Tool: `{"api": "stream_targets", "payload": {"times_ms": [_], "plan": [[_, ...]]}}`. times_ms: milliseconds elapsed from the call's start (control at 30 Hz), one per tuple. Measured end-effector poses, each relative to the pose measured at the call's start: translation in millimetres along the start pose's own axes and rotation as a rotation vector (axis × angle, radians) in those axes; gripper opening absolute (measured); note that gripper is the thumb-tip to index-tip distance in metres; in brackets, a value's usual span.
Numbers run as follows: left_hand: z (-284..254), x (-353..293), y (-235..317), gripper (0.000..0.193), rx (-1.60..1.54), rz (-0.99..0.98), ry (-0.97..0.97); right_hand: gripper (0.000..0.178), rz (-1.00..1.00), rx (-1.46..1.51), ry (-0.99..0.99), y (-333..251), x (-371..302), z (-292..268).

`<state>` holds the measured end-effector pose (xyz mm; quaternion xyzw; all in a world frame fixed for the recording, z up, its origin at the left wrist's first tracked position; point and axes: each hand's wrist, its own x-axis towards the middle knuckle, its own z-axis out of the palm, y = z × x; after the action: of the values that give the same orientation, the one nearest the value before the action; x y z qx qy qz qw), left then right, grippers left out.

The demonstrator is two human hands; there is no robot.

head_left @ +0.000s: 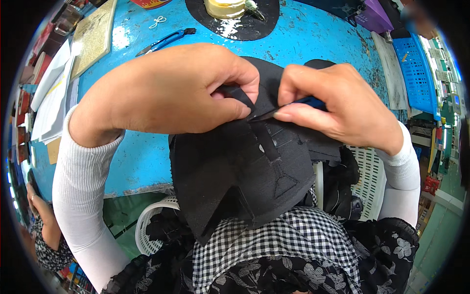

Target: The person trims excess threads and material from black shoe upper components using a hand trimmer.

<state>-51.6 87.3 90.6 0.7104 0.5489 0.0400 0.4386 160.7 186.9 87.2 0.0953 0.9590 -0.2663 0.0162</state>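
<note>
A black fabric piece (220, 171) with a notched lower edge overhangs the near edge of the table towards my checked apron. Along it runs a narrow black strap (264, 139), whose upper end curls up between my left thumb and forefinger. My left hand (166, 88) is closed in a pinch on that strap. Closed too is my right hand (338, 100), gripping a small blade (264, 115) with a dark blue handle (311, 102). The blade's tip meets the strap just beside my left thumb. My right fingers hide part of the tool, so its exact kind cannot be told.
On the blue table (142, 161) lies a blue-handled cutting tool (169, 40). Beyond it a glue-smeared tin (225, 9) stands on a dark round mat (269, 29). White baskets (374, 176) hang below the table edge; a blue basket (416, 73) is at right. Another person's arm shows left.
</note>
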Motion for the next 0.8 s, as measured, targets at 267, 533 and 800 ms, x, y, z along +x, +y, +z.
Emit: {"api": "stream_targets", "payload": {"times_ms": [267, 533, 800], "plan": [[7, -8, -9, 0.012, -0.642, -0.033, 0.444, 0.035, -0.257, -0.592, 0.013, -61, -14, 32], [-15, -39, -27, 0.030, -0.274, -0.069, 0.977, 0.039, -0.122, -0.727, -0.071, -68, -11, 35], [-11, -77, -9, 0.020, -0.314, -0.047, 0.847, 0.035, -0.165, -0.054, -0.071, -50, -16, 30]]}}
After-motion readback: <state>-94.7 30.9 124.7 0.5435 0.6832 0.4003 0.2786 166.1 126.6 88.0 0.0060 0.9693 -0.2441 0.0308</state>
